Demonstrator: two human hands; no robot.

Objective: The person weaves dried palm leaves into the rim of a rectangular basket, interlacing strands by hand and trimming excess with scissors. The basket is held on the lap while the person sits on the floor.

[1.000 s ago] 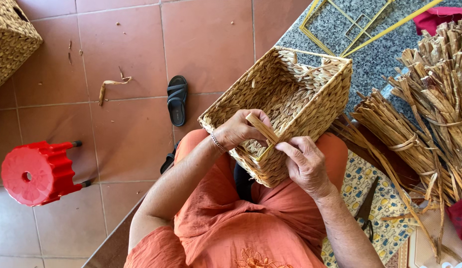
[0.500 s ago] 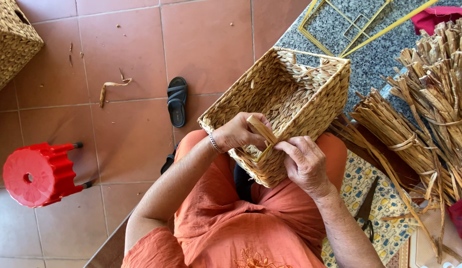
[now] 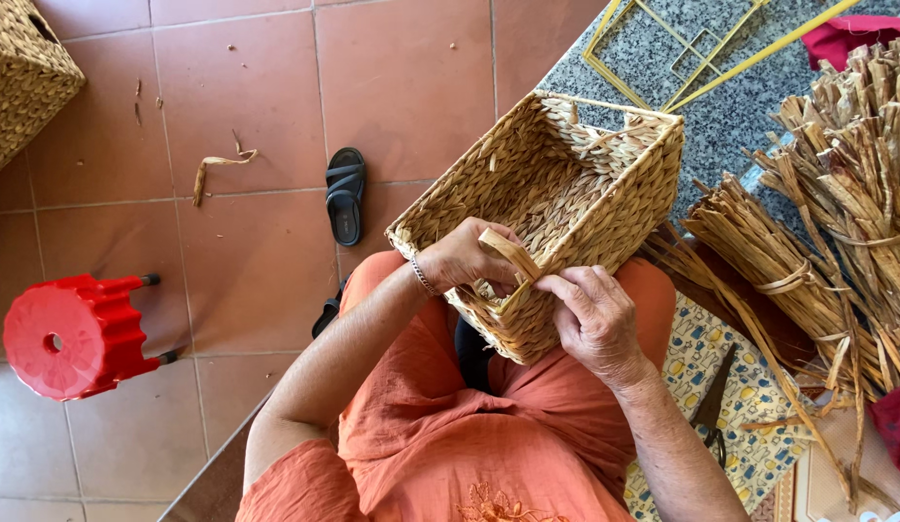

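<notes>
At frame centre, a rectangular woven straw basket rests on orange-clad knees; the left hand pinches a flat straw strip at its rim, the right hand presses fingers together on the weave. Dried reed bundles lie right.

No packages, labels, signs or screens in view. Nearest to printed matter: patterned cloth, blue and yellow small motifs on pale ground, lying at lower right beside seated person's knee, partly under dried reed bundles. No wrapper, tag, placard or display on floor, on granite surface or on woven basket.
</notes>
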